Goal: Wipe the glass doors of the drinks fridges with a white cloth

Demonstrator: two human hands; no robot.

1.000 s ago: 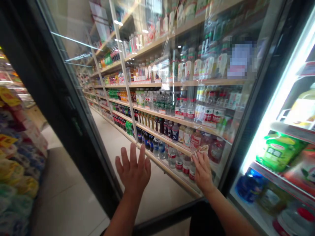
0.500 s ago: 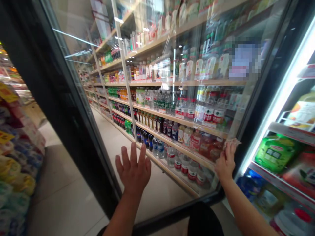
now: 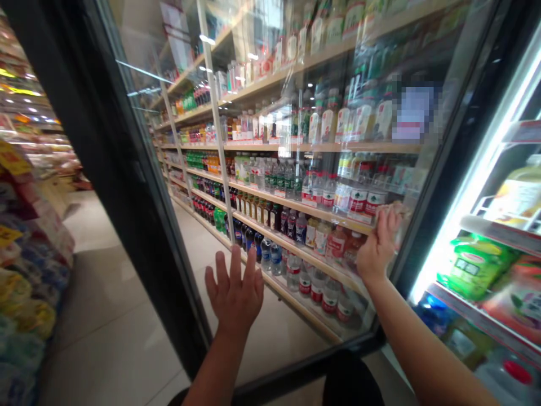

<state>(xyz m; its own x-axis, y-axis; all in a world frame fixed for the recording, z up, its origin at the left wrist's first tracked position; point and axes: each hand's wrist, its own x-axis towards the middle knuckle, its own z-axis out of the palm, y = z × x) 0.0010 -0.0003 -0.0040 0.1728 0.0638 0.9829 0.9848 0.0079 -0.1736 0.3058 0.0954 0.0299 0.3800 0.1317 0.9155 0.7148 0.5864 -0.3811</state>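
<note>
A glass door (image 3: 270, 344) in a black frame stands tilted across my view. My left hand (image 3: 236, 290) rests flat against the lower glass with its fingers spread, holding nothing. Near the door's right edge, my right hand (image 3: 377, 248) presses a pale, crumpled cloth (image 3: 397, 211) to the pane. The cloth pokes out past the fingertips, and the palm side of the hand is hidden. Through the glass, shelves of bottled drinks (image 3: 316, 189) show behind both hands.
To the right, a lit cooler shelf (image 3: 502, 327) carries a green pouch (image 3: 475, 265) and bottles. Stacked packaged goods (image 3: 29, 282) line the left side, beside a tiled floor (image 3: 114, 316). A dark knee (image 3: 353, 380) shows below the door frame.
My right hand has slid up and a little left along the glass with the cloth. The left hand stays spread on the pane; the whole view has shifted slightly.
</note>
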